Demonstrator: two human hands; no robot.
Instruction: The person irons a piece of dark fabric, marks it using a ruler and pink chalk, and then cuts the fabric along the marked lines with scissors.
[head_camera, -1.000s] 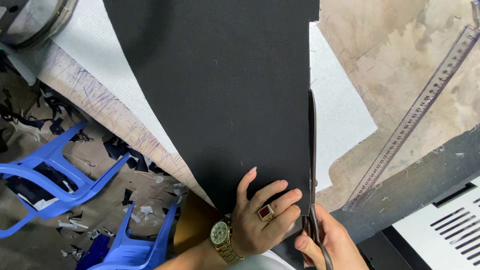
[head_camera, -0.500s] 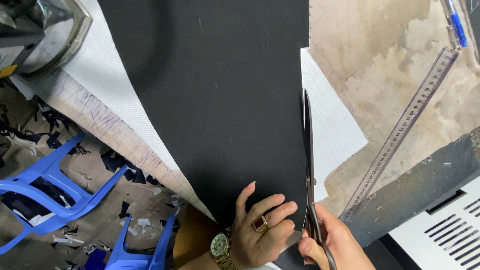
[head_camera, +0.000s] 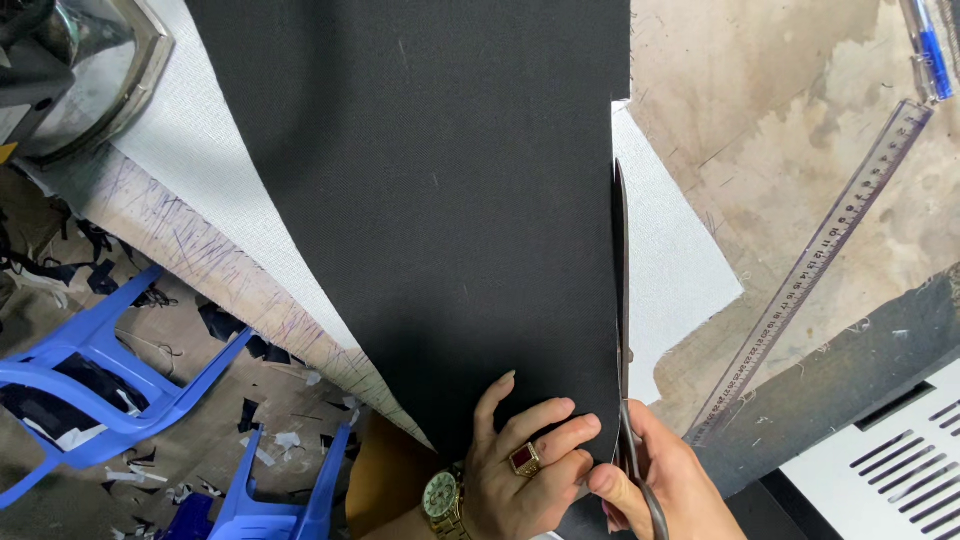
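Observation:
A large sheet of black fabric (head_camera: 440, 180) lies across a worn table, over a piece of white fabric (head_camera: 670, 270). My left hand (head_camera: 525, 465), with a ring and a gold wristwatch, presses flat on the black fabric's near corner. My right hand (head_camera: 655, 485) grips the handles of long dark scissors (head_camera: 622, 300). Their blades run along the black fabric's right edge, pointing away from me.
A clear plastic ruler (head_camera: 815, 265) lies diagonally on the stained tabletop (head_camera: 770, 110), with a blue pen (head_camera: 925, 45) at the top right. A metal iron (head_camera: 75, 70) sits top left. Blue plastic chairs (head_camera: 120, 390) and fabric scraps are on the floor at left. A white vented box (head_camera: 890, 470) is bottom right.
The scissors have moved slightly farther up the black fabric's right edge. The view has shifted a little, bringing the iron and pen more into sight.

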